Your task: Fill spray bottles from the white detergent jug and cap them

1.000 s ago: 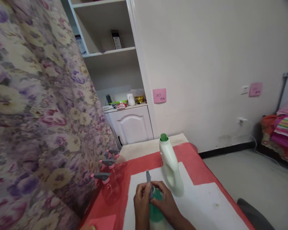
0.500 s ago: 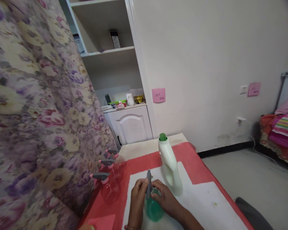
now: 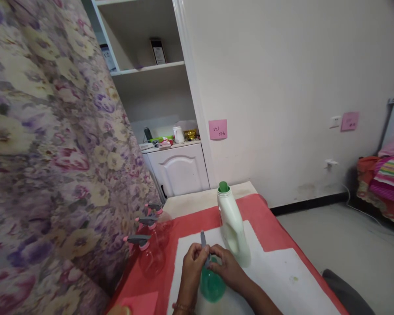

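A green spray bottle (image 3: 212, 286) stands on white paper (image 3: 265, 280) in front of me. Its grey spray head (image 3: 202, 238) is pinched by my left hand (image 3: 193, 267), whose fingers cover part of it. My right hand (image 3: 228, 267) is closed around the other side of the spray head and the bottle's neck; the neck is mostly hidden by the fingers. Just behind my right hand rises a pale green detergent jug (image 3: 233, 227), upright and uncapped, with a green spout in its mouth.
Three clear spray bottles with grey-and-pink heads stand in a row on the left, the nearest bottle (image 3: 151, 261) closest to me. A red cloth (image 3: 254, 214) covers much of the table. A floral curtain (image 3: 68, 175) hangs along the left, and a shelf unit (image 3: 151, 68) stands behind.
My left fingers have shifted right over the spray head, closer to my right hand. The head has turned and tilted slightly. The bottle and jug stay in place.
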A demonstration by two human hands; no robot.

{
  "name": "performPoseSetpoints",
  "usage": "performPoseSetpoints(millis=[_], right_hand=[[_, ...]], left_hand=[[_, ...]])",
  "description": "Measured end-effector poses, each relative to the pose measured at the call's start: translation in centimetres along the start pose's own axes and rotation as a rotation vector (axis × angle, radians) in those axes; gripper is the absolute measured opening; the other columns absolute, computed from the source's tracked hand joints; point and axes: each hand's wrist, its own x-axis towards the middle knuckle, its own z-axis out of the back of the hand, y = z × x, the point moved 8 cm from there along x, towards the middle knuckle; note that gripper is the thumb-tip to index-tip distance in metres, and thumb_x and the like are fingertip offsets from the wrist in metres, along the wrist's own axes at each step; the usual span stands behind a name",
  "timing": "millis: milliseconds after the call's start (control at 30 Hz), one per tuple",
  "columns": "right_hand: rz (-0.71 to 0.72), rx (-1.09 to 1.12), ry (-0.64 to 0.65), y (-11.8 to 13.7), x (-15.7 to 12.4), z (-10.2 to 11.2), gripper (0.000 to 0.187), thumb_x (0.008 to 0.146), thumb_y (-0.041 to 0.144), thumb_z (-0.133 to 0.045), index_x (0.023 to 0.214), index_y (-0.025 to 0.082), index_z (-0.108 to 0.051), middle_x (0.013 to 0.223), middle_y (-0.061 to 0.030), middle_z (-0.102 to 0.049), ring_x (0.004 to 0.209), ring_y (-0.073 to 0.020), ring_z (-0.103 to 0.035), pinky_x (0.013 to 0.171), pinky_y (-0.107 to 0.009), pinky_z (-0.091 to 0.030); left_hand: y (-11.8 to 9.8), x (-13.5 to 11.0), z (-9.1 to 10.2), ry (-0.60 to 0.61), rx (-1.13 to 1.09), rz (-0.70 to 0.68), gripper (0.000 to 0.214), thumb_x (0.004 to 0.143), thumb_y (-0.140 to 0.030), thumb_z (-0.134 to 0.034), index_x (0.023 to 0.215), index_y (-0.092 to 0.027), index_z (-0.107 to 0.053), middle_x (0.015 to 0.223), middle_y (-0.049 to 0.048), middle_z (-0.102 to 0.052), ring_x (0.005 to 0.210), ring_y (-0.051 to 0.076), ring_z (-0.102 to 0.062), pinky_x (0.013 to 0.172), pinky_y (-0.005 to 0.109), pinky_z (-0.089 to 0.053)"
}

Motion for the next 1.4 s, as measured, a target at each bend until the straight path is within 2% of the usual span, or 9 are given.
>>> performPoseSetpoints(millis=[233,467,667,867,967,1067,1133,1233,1400], right_hand=[[-0.038,-0.037,-0.243,-1.1,-1.0,-0.4,0.011,0.080,0.028,-0.064,0.085,0.020,-0.060,0.083,-0.0023,-0.066,0.081,-0.0232,-0.063,0.076,-0.034,-0.048],[0.026,-0.039,-0.128,0.0,-0.5,-0.5,0.010,0.079,0.030,-0.065,0.084,0.021,-0.065,0.085,-0.0007,-0.069,0.085,-0.0219,-0.065,0.078,-0.031,-0.049],[-0.045,-0.075,-0.269,-1.0,-0.8,-0.3,0.010,0.077,0.026,-0.066,0.081,0.020,-0.059,0.077,-0.0002,-0.065,0.075,-0.0218,-0.063,0.071,-0.032,-0.048],[0.017,-0.049,-0.142,0.0,-0.6,-0.7,0.009,0.077,0.023,-0.064,0.085,0.021,-0.066,0.089,-0.0015,-0.070,0.088,-0.0227,-0.065,0.080,-0.032,-0.049],[-0.027,-0.060,-0.219,-0.5,-0.7,-0.5,0.005,0.077,0.022,-0.064,0.081,0.021,-0.061,0.079,-0.0001,-0.067,0.080,-0.0221,-0.065,0.074,-0.032,-0.049],[-0.052,-0.069,-0.279,-0.7,-0.9,-0.5,0.016,0.070,0.014,-0.066,0.082,0.022,-0.058,0.079,0.0014,-0.064,0.079,-0.0217,-0.064,0.073,-0.031,-0.049],[-0.029,-0.059,-0.241,-0.4,-0.9,-0.6,0.022,0.068,0.012,-0.065,0.087,0.022,-0.061,0.087,0.0002,-0.066,0.085,-0.0223,-0.064,0.078,-0.032,-0.049],[0.007,-0.040,-0.164,-0.1,-0.8,-0.8,0.016,0.074,0.017,-0.062,0.089,0.022,-0.066,0.090,-0.0015,-0.068,0.089,-0.0228,-0.064,0.082,-0.033,-0.049],[-0.045,-0.059,-0.261,-0.7,-0.8,-0.2,0.011,0.072,0.019,-0.066,0.080,0.021,-0.059,0.077,0.0005,-0.062,0.078,-0.0220,-0.063,0.073,-0.032,-0.049]], left_hand=[[0.1,-0.8,-0.3,-0.088,0.002,-0.020,0.042,0.070,-0.061,-0.068,0.067,-0.022,-0.054,0.062,-0.0059,-0.049,0.061,0.014,-0.048,0.058,0.024,-0.039],[0.1,-0.8,-0.3,-0.100,-0.011,-0.028,0.042,0.069,-0.061,-0.069,0.067,-0.021,-0.056,0.062,-0.0041,-0.053,0.061,0.015,-0.050,0.057,0.025,-0.041],[0.1,-0.9,0.0,-0.111,-0.007,-0.039,0.040,0.070,-0.058,-0.070,0.066,-0.021,-0.057,0.063,-0.0042,-0.053,0.064,0.015,-0.050,0.060,0.025,-0.042],[0.2,-1.0,0.1,-0.101,-0.019,-0.034,0.042,0.069,-0.061,-0.069,0.068,-0.021,-0.057,0.063,-0.0039,-0.054,0.062,0.016,-0.052,0.058,0.025,-0.042],[0.3,-0.9,0.0,-0.097,-0.021,-0.029,0.041,0.068,-0.060,-0.070,0.068,-0.021,-0.057,0.063,-0.0037,-0.055,0.063,0.016,-0.052,0.059,0.025,-0.042],[0.5,-1.0,0.1,-0.098,-0.021,-0.026,0.040,0.068,-0.059,-0.071,0.070,-0.021,-0.057,0.065,-0.0030,-0.056,0.066,0.017,-0.054,0.062,0.026,-0.044],[0.6,-1.1,0.1,-0.101,-0.023,-0.023,0.040,0.069,-0.059,-0.070,0.070,-0.021,-0.057,0.065,-0.0031,-0.056,0.066,0.017,-0.054,0.063,0.026,-0.045],[0.7,-1.1,0.0,-0.103,-0.031,-0.018,0.040,0.069,-0.060,-0.069,0.070,-0.021,-0.057,0.064,-0.0038,-0.055,0.064,0.016,-0.052,0.060,0.025,-0.043],[0.6,-1.3,-0.1,-0.105,-0.037,-0.014,0.038,0.070,-0.057,-0.070,0.071,-0.021,-0.058,0.065,-0.0034,-0.056,0.065,0.017,-0.053,0.061,0.025,-0.043]])
